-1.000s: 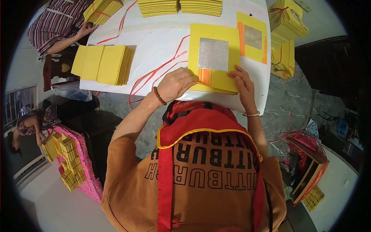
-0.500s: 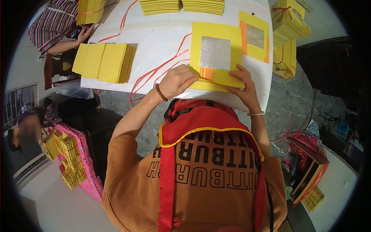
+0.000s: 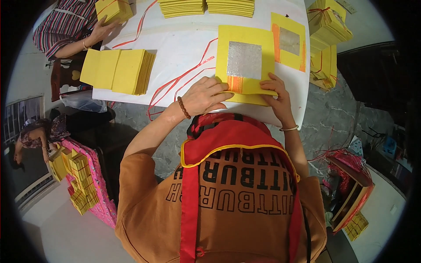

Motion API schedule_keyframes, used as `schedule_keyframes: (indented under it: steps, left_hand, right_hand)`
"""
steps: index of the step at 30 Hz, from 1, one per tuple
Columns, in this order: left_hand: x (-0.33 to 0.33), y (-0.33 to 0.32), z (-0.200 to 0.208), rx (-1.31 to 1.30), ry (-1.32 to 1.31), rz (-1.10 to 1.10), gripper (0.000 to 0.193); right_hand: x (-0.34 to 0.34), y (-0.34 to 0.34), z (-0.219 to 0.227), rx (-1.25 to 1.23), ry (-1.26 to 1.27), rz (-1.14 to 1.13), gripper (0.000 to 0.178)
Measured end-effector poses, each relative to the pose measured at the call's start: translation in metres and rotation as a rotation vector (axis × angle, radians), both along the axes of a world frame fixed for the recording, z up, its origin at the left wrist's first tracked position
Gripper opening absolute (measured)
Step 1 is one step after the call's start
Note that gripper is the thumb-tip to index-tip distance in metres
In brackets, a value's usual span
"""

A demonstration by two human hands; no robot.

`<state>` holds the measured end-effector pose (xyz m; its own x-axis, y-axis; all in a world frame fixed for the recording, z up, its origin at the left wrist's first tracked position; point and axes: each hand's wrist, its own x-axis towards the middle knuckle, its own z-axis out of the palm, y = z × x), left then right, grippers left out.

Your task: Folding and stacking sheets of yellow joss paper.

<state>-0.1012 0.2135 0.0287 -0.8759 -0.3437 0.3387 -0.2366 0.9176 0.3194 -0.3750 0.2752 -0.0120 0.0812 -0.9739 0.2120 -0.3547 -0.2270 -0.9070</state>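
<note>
A stack of yellow joss paper [image 3: 268, 52] lies at the near edge of the white table, its top sheet bearing a silver foil square and an orange patch. My left hand [image 3: 205, 94] grips the near left edge of the top sheet, fingers over it and thumb below. At the near right corner, my right hand [image 3: 279, 97] holds the same sheet between thumb and fingers. The near edge lifts and curls slightly between both hands. Another joss paper sheet [image 3: 298, 60] with silver and orange lies just beyond, to the right.
Folded yellow paper bundles [image 3: 127, 70] rest on the left of the white table [image 3: 184, 41], near loose red ties [image 3: 180, 79]. More stacks [image 3: 206, 8] stand at the far edge. A person in stripes has a hand [image 3: 103, 31] on a tied bundle [image 3: 115, 11]; another person is at far left.
My left hand has shifted slightly, its fingers now stretched further over the sheet's near edge. The striped person's hand has moved up onto the tied bundle, which has turned.
</note>
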Motion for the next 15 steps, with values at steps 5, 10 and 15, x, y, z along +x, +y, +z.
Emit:
schedule_keyframes:
  steps: [5, 10, 15]
  left_hand:
    - [-0.002, -0.006, 0.002, 0.046, 0.024, -0.019, 0.033]
    - [-0.001, -0.011, 0.004, 0.129, 0.054, -0.027, 0.028]
    - [-0.003, -0.013, 0.005, 0.109, 0.095, -0.022, 0.014]
  right_hand:
    - [-0.002, 0.000, 0.001, -0.002, -0.001, -0.004, 0.026]
    - [-0.003, -0.002, 0.003, 0.030, -0.018, 0.010, 0.024]
    - [-0.006, -0.002, 0.002, 0.058, -0.031, 0.024, 0.024]
